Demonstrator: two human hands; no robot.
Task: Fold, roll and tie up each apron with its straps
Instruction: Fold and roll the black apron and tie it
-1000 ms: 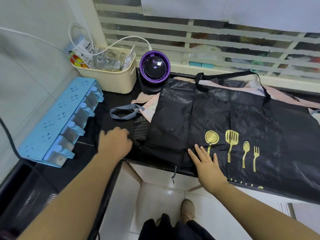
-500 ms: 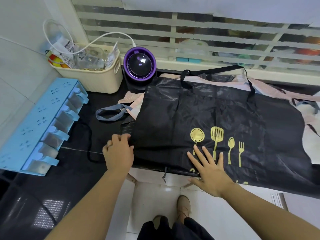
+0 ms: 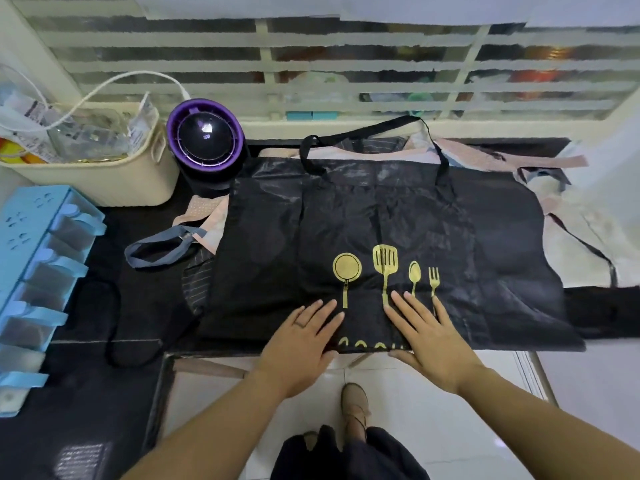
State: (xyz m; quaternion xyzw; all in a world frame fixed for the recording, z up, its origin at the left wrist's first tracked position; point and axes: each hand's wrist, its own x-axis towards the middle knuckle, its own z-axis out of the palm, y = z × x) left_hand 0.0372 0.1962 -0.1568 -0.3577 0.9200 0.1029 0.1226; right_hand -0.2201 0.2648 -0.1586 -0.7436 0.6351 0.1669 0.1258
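A shiny black apron [image 3: 398, 220] with gold kitchen utensils printed on it lies spread flat on the dark counter [image 3: 114, 230], its black neck strap [image 3: 363, 133] at the far edge. My left hand [image 3: 304, 337] and my right hand [image 3: 426, 330] lie side by side, palms down and fingers straight, on the apron's near edge. Under it lie other aprons: a pink one [image 3: 204, 220] with a grey strap [image 3: 159, 245], and a dark striped one [image 3: 197, 282].
A cream basket [image 3: 104, 178] with packets and a white cable stands at the back left, a purple round appliance [image 3: 204, 140] beside it. A light blue rack [image 3: 38, 271] lies along the left. A slatted window runs behind. The counter's near edge drops to a white tiled floor.
My left hand has moved right from the apron's left edge onto its near edge, beside my right hand. The view has shifted right, centring the apron.
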